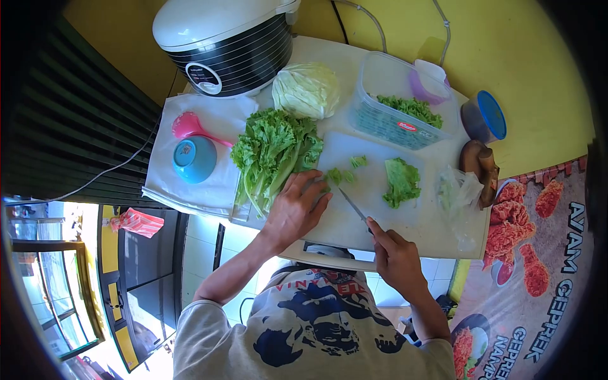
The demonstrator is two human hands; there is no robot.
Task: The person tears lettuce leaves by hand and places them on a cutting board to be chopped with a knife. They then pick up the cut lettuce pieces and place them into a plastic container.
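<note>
My right hand (394, 253) is closed around the handle of a knife (352, 204), whose blade points up and left over the white cutting board (373, 193). The blade tip is beside small cut lettuce pieces (342, 175). At the board's left edge, my left hand (296, 206) has its fingers bent down on a bit of lettuce, mostly hidden under the fingertips. A leafy bunch of lettuce (273, 149) lies just beyond that hand. One flat lettuce leaf (401, 182) rests on the right part of the board.
Behind stand a rice cooker (228, 57), a cabbage (306, 90) and a clear plastic container (396, 130) with lettuce inside. A blue bowl (194, 159) and pink ladle (187, 125) are at left. A plastic bag (457, 193) and a blue-lidded jar (484, 117) are at right.
</note>
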